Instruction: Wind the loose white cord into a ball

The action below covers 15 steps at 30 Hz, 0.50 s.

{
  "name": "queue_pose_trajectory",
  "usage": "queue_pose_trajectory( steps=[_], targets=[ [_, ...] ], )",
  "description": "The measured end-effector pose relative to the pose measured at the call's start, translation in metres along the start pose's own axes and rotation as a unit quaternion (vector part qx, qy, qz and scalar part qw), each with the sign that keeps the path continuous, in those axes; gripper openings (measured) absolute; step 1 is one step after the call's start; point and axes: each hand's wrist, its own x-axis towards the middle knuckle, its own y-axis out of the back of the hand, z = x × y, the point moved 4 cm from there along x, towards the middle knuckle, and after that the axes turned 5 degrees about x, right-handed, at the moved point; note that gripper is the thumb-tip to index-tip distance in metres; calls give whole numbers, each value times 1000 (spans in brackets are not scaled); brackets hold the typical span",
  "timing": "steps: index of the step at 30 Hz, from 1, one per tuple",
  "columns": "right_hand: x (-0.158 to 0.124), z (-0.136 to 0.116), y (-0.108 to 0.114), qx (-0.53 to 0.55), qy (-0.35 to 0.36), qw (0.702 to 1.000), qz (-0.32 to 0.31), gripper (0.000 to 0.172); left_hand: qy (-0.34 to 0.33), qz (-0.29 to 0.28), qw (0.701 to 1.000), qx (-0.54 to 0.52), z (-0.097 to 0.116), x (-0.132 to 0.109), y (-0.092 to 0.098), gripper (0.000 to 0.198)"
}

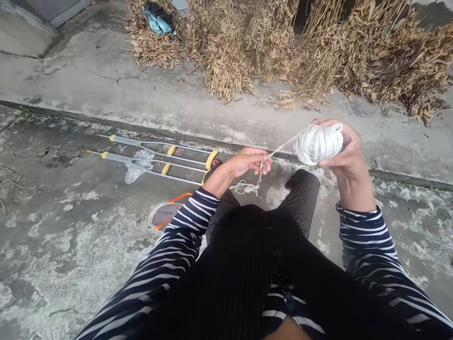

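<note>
My right hand (348,153) is closed around a ball of white cord (318,144), wound in many loops. A single strand (283,148) runs from the ball to my left hand (249,162), which pinches it between thumb and fingers. Below my left fingers the cord hangs down, and a loose tangle of it (247,187) shows over the ground between my legs. Both hands are in front of me, apart, with the strand stretched between them.
Two crutches (159,163) with yellow pads lie on the concrete at left, a clear plastic bag (138,167) by them. An orange-trimmed bag (164,215) is near my left leg. Dry plant bundles (230,52) stand on the raised ledge (170,101), a blue cloth (159,21) on them.
</note>
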Motion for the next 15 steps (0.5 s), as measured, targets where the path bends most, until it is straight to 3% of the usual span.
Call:
queue_pose_trajectory(
  steps=[5, 9, 11, 13, 15],
  targets=[
    [-7, -19, -12, -48, 34, 996, -65, 64, -14, 1, 1000, -2, 6, 3, 15, 30],
    [-9, -28, -14, -70, 73, 993, -52, 63, 17, 21, 999, 33, -1, 21, 18, 20],
    [-7, -28, -14, -65, 89, 993, -36, 65, 11, 103, 992, 78, -2, 30, 17, 12],
    [-5, -24, -13, -60, 87, 994, -27, 66, -46, 204, 974, 87, 6, 33, 12, 11],
    [-2, -17, -12, -57, 73, 995, -28, 64, -120, 242, 961, 57, 18, 33, -1, 18]
  ],
)
